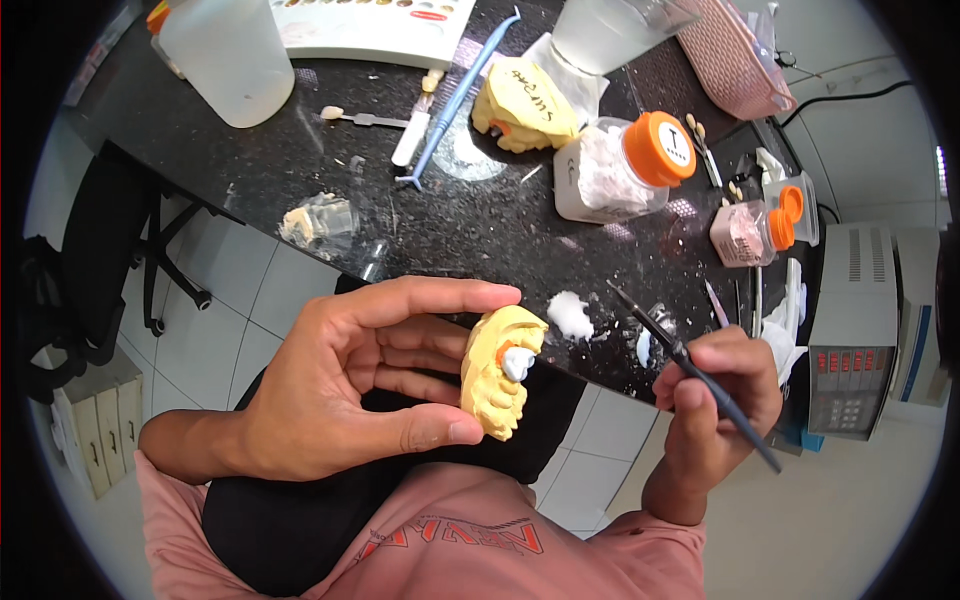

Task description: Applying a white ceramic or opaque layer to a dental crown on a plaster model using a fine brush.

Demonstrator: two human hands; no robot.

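Note:
My left hand point(340, 380) grips a yellow plaster dental model point(490, 395) between thumb and fingers, above my lap near the table's edge. On the model sits a white tooth crown point(517, 362) with orange material beside it. In a pen-like pinch, my right hand point(722, 400) holds a thin dark brush point(700, 378), its tip pointing up and left over the table. Near that tip lie a small heap of white powder point(570, 316) and a pale bluish-white smear point(645, 345). The brush tip is apart from the model.
Beyond are a powder jar with an orange cap point(612, 175), a smaller jar of pink powder point(742, 235), another yellow model point(525, 105) and a blue double-ended tool point(460, 100). A translucent bottle point(228, 60) stands far left. A device with a red display point(850, 370) is at right.

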